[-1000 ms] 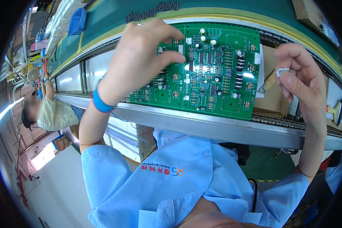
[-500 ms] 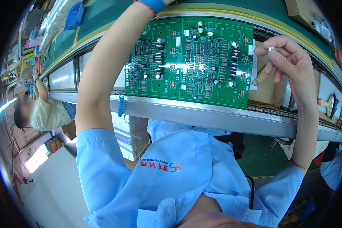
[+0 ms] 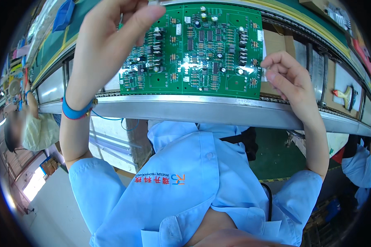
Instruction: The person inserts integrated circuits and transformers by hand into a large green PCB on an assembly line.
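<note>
A large green circuit board (image 3: 173, 84), crowded with small components, lies on the rails before me. My left hand (image 3: 111, 41) is raised over its left part and hides that corner. Its thumb and finger pinch a small pale part (image 3: 153, 2) at the picture's upper edge, too cut off to name. By the board's right edge is my right hand (image 3: 290, 78), its fingers bent, thumb and forefinger a little apart. Nothing shows between them; the palm side is partly hidden. A white connector (image 3: 260, 36) sits at the board's right edge. A blue wristband (image 3: 75, 109) circles my left wrist.
A metal rail (image 3: 193, 106) runs along the near side. Right of the board lie brown cardboard (image 3: 278, 43) and a brush (image 3: 349, 98). A blue bin (image 3: 63, 15) stands far left, a parts box (image 3: 334, 10) far right. Another person (image 3: 39, 129) works at left.
My left hand has come back from beyond the upper edge over the board's left part. My right hand has lowered beside the board; the small white connector it pinched no longer shows there.
</note>
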Available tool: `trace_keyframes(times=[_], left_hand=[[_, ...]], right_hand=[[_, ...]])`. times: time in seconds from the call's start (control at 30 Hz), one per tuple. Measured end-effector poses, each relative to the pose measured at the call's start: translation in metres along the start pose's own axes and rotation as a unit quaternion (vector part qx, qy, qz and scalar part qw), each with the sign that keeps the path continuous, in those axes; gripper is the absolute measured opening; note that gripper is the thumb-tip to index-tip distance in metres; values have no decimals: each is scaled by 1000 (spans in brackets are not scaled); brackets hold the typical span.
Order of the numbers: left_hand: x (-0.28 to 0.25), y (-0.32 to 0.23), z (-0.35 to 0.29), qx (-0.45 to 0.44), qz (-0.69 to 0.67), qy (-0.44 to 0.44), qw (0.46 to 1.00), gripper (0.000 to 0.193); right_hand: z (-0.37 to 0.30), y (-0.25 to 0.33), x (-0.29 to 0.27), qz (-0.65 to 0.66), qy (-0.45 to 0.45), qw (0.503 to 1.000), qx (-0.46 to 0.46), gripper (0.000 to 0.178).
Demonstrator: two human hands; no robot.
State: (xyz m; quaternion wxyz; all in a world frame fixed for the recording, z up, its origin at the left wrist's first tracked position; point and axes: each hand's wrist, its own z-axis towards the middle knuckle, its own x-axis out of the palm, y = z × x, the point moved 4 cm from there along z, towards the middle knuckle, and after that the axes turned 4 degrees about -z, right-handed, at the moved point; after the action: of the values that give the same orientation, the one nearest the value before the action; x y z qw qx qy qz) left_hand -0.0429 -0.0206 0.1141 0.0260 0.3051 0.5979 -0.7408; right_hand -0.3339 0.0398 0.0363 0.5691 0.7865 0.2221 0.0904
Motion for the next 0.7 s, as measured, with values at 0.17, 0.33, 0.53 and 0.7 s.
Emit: trace_keyframes(times=[0.17,0.33,0.53,0.7], left_hand=[[13,9,-28,-41,37,26,998,22],[12,14,-40,-28,33,21,999,22],[12,23,-51,-89,-16,25,996,24],[19,18,-53,-6,145,59,988,26]], right_hand=[[1,0,9,-35,-28,999,3,19],[5,0,8,-97,-66,993,15,18],[4,12,11,-194,-76,978,30,17],[6,16,13,-177,-81,979,52,16]])
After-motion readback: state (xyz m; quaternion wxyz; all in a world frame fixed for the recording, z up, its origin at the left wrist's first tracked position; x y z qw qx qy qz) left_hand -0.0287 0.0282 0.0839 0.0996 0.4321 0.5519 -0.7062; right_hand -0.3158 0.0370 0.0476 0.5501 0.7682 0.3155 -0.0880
